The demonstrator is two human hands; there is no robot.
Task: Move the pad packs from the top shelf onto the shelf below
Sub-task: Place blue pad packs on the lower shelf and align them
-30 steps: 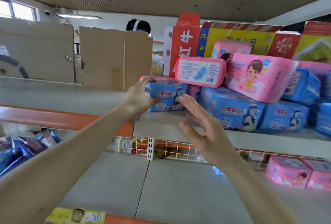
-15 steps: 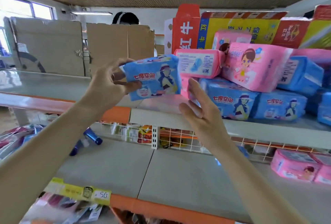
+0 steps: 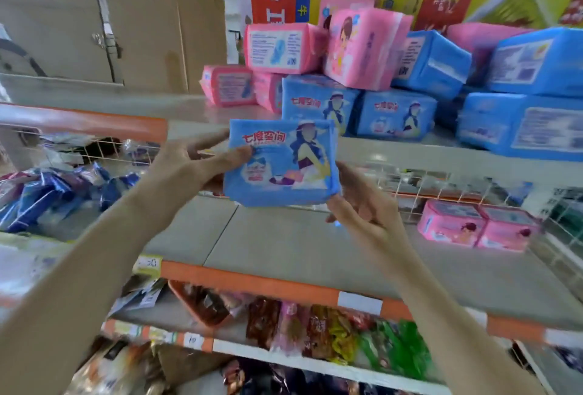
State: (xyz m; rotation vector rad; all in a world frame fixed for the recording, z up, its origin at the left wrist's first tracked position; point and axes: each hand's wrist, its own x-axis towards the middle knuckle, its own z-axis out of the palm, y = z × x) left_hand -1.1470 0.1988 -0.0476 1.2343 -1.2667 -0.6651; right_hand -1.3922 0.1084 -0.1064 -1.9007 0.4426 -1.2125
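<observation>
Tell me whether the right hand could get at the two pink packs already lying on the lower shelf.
Probably yes. The pink packs lie just to the right of the right hand, with bare shelf between, but it would first have to release the blue pack.

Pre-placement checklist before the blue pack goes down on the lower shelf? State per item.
1. Pack held: ok. The blue pad pack is in both hands, left hand on its left edge, right hand under its right corner.
2. Pack clear of the top shelf: ok, it hangs in front of and below the shelf edge.
3. Landing spot: ok. The lower shelf is bare under the pack.
4. Neighbours: ok. The pink packs already on the lower shelf sit well to the right.
5. Remaining stack on the top shelf stable: cannot tell; one pink pack leans tilted.
</observation>
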